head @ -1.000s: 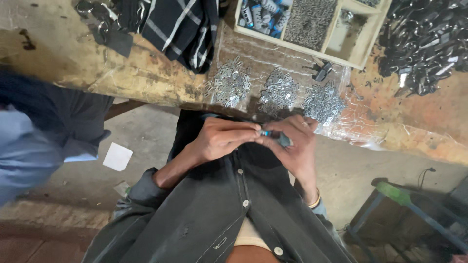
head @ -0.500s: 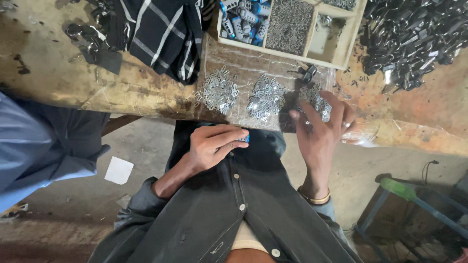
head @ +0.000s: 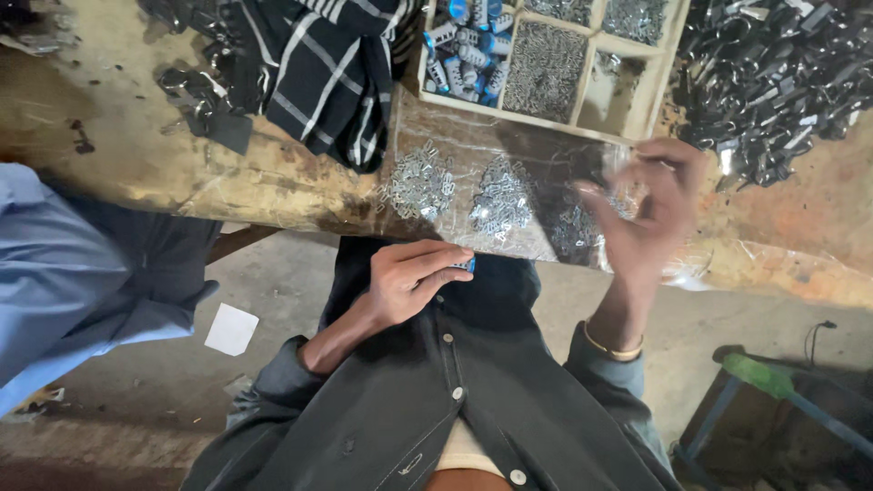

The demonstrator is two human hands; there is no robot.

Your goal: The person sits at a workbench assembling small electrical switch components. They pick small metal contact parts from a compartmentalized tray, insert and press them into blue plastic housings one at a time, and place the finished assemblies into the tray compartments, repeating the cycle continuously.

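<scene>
Blue piece [head: 466, 264] sits pinched in the left hand [head: 409, 282] fingers near the chest; right hand [head: 650, 209], fingers loosely spread, hovers over metal clips [head: 498, 202] on the table [head: 118, 155].

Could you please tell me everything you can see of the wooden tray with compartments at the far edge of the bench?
The wooden tray is a shallow box of pale, bare wood, split by thin slats into several compartments and cut off by the top of the picture. It lies flat and slightly skewed on the worn bench. One compartment holds small blue and silver cylindrical parts, two hold fine grey metal pieces, and the near right one looks almost empty. A dark checked cloth lies just left of it. Neither hand touches it.
</scene>
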